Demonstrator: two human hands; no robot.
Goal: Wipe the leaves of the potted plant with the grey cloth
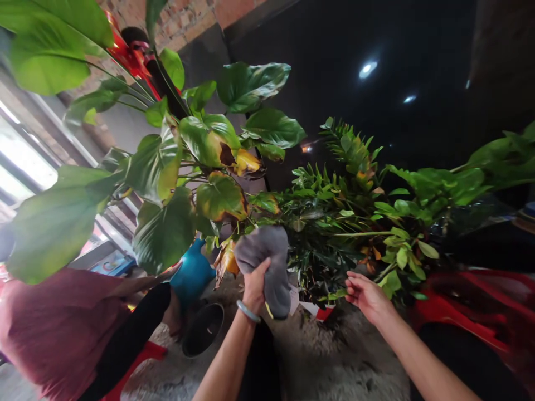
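A grey cloth (279, 267) is bunched in my left hand (256, 284), the thumb lying over it. Its upper part spreads below the yellowed leaves of a large broad-leaved plant (217, 195). My right hand (368, 295) is at the lower edge of a bushier potted plant (317, 228), fingers loosely bent and a little apart. A small green leaf (339, 293) is right by its fingertips; whether they touch it I cannot tell. Part of a white and red pot (320, 309) shows beneath the foliage. Several broad leaves have brown, dried edges.
At the left, a person in a pink top (62, 328) sits on a red stool (144, 356), near a blue container (192, 273). A black bucket (203, 329) stands on the rough floor. Red chairs (463, 306) are on the right. Behind the plants rises a dark, glossy panel (355, 111).
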